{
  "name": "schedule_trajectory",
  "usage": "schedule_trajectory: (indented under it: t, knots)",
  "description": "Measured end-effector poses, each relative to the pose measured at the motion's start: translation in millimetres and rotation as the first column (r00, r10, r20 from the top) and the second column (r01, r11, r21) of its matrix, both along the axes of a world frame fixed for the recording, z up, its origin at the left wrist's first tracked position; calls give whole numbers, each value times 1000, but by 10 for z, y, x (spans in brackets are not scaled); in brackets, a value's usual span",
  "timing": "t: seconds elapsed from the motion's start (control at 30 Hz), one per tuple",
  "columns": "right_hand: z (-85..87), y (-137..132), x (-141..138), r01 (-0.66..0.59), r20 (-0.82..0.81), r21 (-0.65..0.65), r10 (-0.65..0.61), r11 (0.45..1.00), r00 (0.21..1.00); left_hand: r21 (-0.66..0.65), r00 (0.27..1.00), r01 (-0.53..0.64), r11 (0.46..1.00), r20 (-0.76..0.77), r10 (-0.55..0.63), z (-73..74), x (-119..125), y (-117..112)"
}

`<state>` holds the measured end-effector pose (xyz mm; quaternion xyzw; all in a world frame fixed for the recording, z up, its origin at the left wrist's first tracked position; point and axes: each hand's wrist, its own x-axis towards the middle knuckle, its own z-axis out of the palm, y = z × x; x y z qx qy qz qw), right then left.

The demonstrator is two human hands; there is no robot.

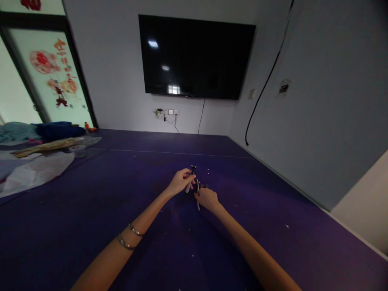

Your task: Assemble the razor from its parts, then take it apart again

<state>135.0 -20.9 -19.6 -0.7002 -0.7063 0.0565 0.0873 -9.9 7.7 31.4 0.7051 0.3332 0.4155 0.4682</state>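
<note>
Left hand: closed in a pinch, thumb and fingers drawn together on a slim implement with a pale handle and a dark, T-shaped head. The implement is held tilted, head end up and away from the person, pale end down toward the purple surface. The grip lies near its middle; part of it is covered by the fingers.

Right hand: knuckles up, fingers curled in, thumb side toward the left hand. It appears to pinch a thin pale strip that projects both beyond and below the fingertips. Whether the strip touches the surface cannot be determined. A small dark item shows just beyond the knuckles; too small to identify.

Position: both held pieces are side by side, just apart, about midway across the purple surface. The hands are near each other without visible contact. Two bracelets are on the left forearm.

Surroundings: small white flecks are scattered on the surface. A translucent plastic sheet and folded dark blue cloth lie at far left. A television is mounted on the wall ahead.
</note>
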Motion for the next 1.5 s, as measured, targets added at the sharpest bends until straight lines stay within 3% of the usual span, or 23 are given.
schedule_trajectory:
  t: [0.13, 0.27, 0.37, 0.5, 0.63, 0.77, 1.03, 1.27, 1.5]
  knots:
    - [44, -25, 70, 22, 18, 36, -22, 999, 1000, 11, 1000, 19, 1000, 8, -19, 14, 3, -18]
    - [235, -39, 393, 53, -81, 93, -45, 994, 996, 12, 998, 35, 999, 52, -35, 13, 18, -14]
    - [415, -21, 732, -85, -233, 185, 128, 979, 964, 11, 991, 49, 999, 120, -50, -3, 30, -6]
    - [662, -65, 1028, -231, -364, 371, 370, 899, 855, 55, 993, 57, 997, 100, -62, -19, 26, -8]
    - [916, -252, 984, -273, -389, 461, 469, 844, 793, 113, 998, 32, 993, 44, -37, 1, 16, -33]
    - [1073, -428, 803, -334, -335, 462, 511, 821, 791, 159, 999, 44, 986, 20, -48, 25, 6, -53]
    - [1009, -334, 892, -269, -209, 534, 433, 802, 877, 161, 997, 68, 985, 9, -70, 18, 25, -101]
    - [1029, -359, 858, -317, -255, 527, 503, 788, 826, 187, 999, 33, 982, -1, -34, 35, 26, -112]
    - [1017, -343, 872, -245, -298, 542, 456, 804, 839, 195, 999, 36, 980, 19, -41, 90, 33, -144]
